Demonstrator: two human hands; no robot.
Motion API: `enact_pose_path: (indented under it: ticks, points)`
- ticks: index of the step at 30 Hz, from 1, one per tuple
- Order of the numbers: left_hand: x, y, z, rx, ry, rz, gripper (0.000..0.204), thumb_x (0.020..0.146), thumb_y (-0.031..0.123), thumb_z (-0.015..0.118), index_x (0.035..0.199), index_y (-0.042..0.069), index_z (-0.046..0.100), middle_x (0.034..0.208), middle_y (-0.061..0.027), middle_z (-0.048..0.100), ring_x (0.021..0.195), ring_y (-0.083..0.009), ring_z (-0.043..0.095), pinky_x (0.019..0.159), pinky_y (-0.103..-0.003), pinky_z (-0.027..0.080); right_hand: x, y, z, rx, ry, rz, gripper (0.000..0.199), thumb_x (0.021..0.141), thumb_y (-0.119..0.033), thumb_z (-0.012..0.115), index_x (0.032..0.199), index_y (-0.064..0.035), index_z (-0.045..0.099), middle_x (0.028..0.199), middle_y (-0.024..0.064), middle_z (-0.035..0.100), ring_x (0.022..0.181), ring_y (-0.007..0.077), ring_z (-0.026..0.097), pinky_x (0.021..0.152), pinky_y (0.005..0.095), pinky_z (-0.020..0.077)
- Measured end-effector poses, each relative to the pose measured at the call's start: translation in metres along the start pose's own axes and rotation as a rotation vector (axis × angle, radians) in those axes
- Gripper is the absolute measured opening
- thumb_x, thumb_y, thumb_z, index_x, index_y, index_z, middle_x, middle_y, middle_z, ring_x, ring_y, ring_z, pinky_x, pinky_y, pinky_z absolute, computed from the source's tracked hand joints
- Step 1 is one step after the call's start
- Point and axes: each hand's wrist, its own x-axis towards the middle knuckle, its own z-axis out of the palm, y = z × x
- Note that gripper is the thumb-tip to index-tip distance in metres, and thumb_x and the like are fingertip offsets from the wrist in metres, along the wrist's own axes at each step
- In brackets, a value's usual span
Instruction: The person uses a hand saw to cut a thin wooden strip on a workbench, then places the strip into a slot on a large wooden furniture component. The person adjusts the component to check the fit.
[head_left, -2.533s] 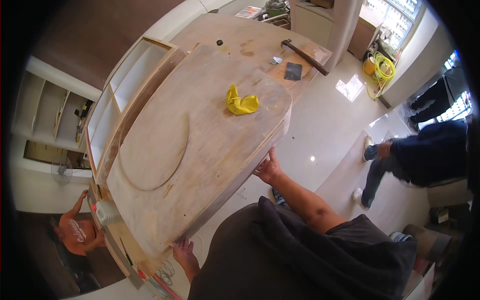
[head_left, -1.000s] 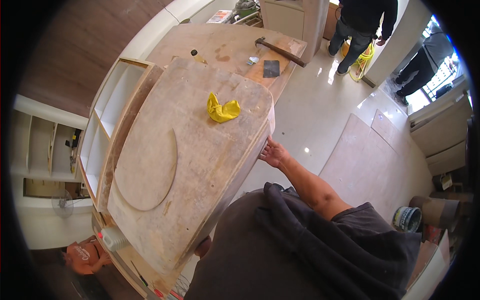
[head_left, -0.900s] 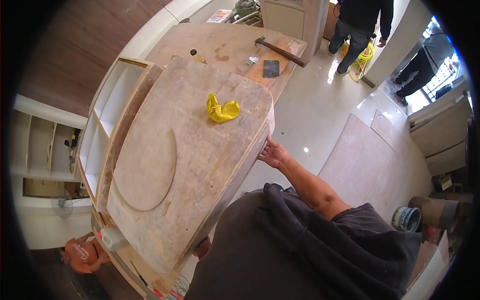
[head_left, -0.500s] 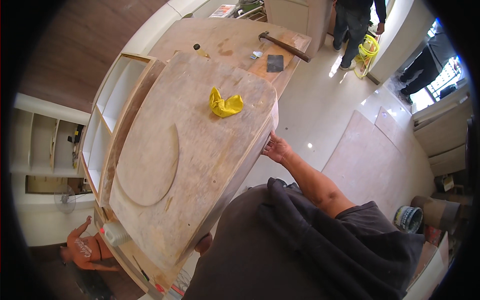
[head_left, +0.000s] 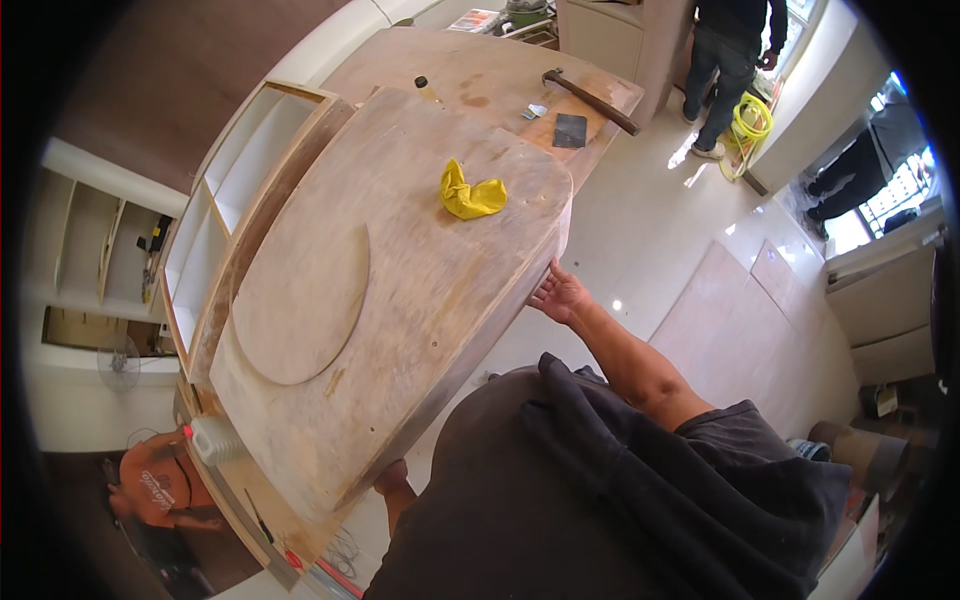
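A thick wooden panel (head_left: 400,270) with rounded corners lies in front of me, its pale surface scuffed. My right hand (head_left: 560,292) grips its near edge toward the right, fingers curled against the side and partly under it. Lower down the same edge, my left hand (head_left: 393,478) is at the underside; most of its fingers are hidden by the panel. On top rest a crumpled yellow cloth (head_left: 470,191) and a thin round wooden disc (head_left: 302,305).
Behind the panel, a counter holds a hammer (head_left: 592,101), a dark sanding sheet (head_left: 570,131) and a small bottle (head_left: 427,89). A white jug (head_left: 214,440) stands at left, near a person in orange (head_left: 160,480). Another person (head_left: 718,70) stands beside a yellow hose (head_left: 751,120).
The view has turned slightly, shifting the panel and counter in the picture. More of my left hand shows at the near edge. My right hand keeps its hold.
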Motion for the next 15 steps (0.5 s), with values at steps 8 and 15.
enact_pose_path:
  ticks: [8,15]
  points:
    - [0.012,0.002,0.01,0.062,0.018,-0.018,0.072,0.099,0.058,0.045,0.155,0.014,0.044,0.163,-0.0125,0.038,0.152,-0.0332,0.033,0.126,-0.045,0.026,-0.002,-0.001,-0.001,-0.04,0.012,-0.036,0.065,0.103,-0.048,0.056,0.152,-0.0089,0.037,0.149,0.0134,0.047,0.14,0.0327,0.045,0.115,0.0577,0.0369]
    - [0.024,-0.012,0.014,0.103,-0.254,-0.146,0.072,0.097,0.059,0.047,0.147,0.009,0.053,0.157,-0.0151,0.047,0.145,-0.036,0.044,0.118,-0.045,0.039,0.005,0.005,-0.004,-0.01,0.032,-0.061,0.062,0.098,-0.05,0.065,0.144,-0.0096,0.049,0.139,0.0137,0.054,0.133,0.0329,0.051,0.112,0.0593,0.0406]
